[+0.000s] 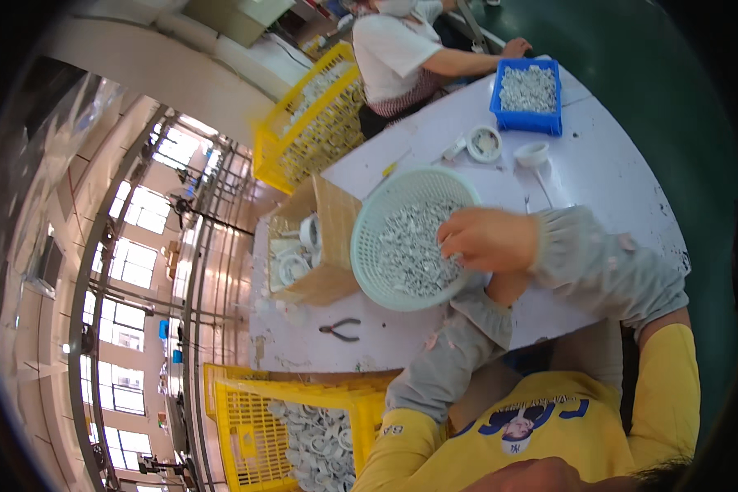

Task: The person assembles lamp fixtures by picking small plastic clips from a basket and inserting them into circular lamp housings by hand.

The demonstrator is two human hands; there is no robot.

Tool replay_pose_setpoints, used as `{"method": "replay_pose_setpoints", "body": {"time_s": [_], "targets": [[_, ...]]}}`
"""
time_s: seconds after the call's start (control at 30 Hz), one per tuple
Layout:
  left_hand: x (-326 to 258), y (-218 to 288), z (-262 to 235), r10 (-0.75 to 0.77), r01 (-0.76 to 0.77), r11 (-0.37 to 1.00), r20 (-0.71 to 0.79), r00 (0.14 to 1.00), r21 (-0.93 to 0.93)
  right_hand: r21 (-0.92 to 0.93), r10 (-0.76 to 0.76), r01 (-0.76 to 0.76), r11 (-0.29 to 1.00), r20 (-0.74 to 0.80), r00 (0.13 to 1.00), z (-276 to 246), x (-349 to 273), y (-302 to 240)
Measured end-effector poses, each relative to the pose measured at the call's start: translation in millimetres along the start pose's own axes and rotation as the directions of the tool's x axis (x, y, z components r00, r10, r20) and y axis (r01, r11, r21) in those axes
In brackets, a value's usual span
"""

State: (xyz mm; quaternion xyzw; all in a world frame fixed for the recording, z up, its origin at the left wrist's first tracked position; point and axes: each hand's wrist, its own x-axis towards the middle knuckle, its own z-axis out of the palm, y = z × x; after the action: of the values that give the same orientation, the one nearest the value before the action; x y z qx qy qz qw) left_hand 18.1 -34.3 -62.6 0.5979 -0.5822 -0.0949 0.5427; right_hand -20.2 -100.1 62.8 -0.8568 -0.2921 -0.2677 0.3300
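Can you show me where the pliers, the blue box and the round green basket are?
pliers (341, 330), head view, on the handles.
blue box (530, 121), head view, on its front wall.
round green basket (367, 215), head view, on its rim.

Pliers (340, 330) lie on the counter (607, 172) near its edge, beside an open cardboard box (324, 246) of white parts. Farther along sit a blue bin (529, 98) of small grey pieces and two small white cups (484, 143). Yellow crates (312, 123) stand alongside, where another person (402, 49) works.
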Motion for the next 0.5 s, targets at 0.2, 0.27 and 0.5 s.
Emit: {"method": "replay_pose_setpoints", "body": {"time_s": [0.2, 0.27, 0.5], "targets": [[1.2, -4.8, -8.2, 0.120, -0.128, 0.990, 0.128, 0.985, 0.059, -0.237, 0.380, -0.301, 0.924, 0.652, 0.656, 52.2, 52.2, 22.0], [2.0, -9.9, -14.1, 0.139, -0.151, 0.986, 0.154, 0.978, 0.073, -0.249, 0.373, -0.281, 0.927, 0.692, 0.618, 61.3, 55.1, 22.8], [-10.7, -34.8, -3.0, 0.130, -0.158, 0.982, 0.228, 0.965, 0.105, -0.164, 0.391, -0.356, 0.920, 0.445, 0.805, 49.5, 43.4, 18.1]]}}
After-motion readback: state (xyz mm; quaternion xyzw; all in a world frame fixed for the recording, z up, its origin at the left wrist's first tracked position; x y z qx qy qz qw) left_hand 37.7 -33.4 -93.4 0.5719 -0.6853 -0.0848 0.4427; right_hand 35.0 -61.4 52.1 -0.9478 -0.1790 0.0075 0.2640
